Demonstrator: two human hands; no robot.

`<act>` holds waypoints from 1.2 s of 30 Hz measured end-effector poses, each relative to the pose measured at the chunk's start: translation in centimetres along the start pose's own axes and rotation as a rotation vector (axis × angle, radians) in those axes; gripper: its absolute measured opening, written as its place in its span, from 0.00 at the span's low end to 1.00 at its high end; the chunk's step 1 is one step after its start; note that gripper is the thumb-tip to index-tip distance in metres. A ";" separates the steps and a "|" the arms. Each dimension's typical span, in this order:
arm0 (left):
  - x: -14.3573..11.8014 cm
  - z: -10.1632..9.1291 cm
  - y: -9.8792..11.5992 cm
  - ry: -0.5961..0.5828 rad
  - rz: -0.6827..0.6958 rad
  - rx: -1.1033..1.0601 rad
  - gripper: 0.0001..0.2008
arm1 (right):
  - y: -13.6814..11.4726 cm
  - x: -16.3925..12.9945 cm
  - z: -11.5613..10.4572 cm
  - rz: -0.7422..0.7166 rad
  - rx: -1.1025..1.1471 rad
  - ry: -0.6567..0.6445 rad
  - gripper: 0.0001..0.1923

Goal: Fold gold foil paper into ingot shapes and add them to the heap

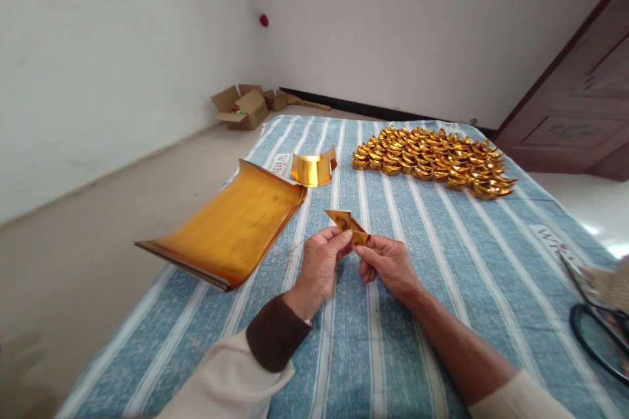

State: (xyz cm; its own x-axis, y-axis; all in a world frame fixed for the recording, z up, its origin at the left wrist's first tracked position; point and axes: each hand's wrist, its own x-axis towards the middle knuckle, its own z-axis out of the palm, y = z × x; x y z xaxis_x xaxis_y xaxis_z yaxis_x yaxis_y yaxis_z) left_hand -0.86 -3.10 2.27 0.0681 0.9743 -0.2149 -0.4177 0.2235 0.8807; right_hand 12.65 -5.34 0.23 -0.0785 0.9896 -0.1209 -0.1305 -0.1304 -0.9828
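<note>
Left hand: the left hand (322, 265) pinches one end of the folded gold paper (348, 226) between thumb and fingertips, the other fingers curled in.
Right hand: the right hand (388, 262) pinches the other end in the same way; both hands hold the piece up, above the striped cloth (442, 262).
Folded gold paper: small, angular, with sharp creases and a pointed wing that stands up; it sits in the air between the two hands, near the middle of the cloth.
Risk, tearing: the foil looks thin, so I judge that a hard pull from both sides can split it along a crease.
Risk, slipping: the surface is glossy (probably slick), and such a light pinch may let it slide and the fold open again.
Stack of gold sheets (230, 229): smooth, mirror-like, curling up at the far edge; it hangs partly over the left side of the cloth and could slide off.
Curved gold strip (313, 169): bent in an arc, standing on its edge just beyond the stack.
Finished gold pieces (432, 160): many small boat-like shapes, shiny, laid close together, well apart from the hands.
Striped cloth: blue and white, woven, matt.
</note>
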 end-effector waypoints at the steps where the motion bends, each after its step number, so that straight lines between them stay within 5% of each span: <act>1: -0.1 0.0 0.2 0.017 0.078 0.083 0.03 | -0.1 0.0 -0.1 0.007 -0.015 0.004 0.19; 6: -0.7 -0.1 1.3 0.035 0.328 0.359 0.07 | -0.6 0.2 -1.2 -0.072 -0.077 0.151 0.19; 11: -0.1 -0.8 0.6 -0.148 0.367 0.436 0.13 | -0.4 0.0 -2.4 -0.363 -0.312 0.248 0.16; 17: 0.9 -1.6 -0.6 -0.328 0.456 0.643 0.15 | -0.4 -0.4 -3.3 -0.583 -0.712 0.109 0.10; 24: 0.8 -2.1 -1.0 -0.372 0.420 0.704 0.12 | -0.8 -0.7 -4.1 -0.626 -0.821 -0.144 0.12; 36: 0.7 -3.9 -1.3 -0.588 0.940 1.369 0.13 | 0.0 -1.0 -4.3 -0.703 -1.128 -0.260 0.15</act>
State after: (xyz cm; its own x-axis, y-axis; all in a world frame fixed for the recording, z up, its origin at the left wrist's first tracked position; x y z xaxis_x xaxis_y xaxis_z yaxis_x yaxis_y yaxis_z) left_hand -3.83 -2.84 -0.63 0.6899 0.5875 0.4229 0.4664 -0.8076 0.3609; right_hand 16.97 -6.08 -0.26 -0.5308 0.7690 0.3563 0.6451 0.6392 -0.4187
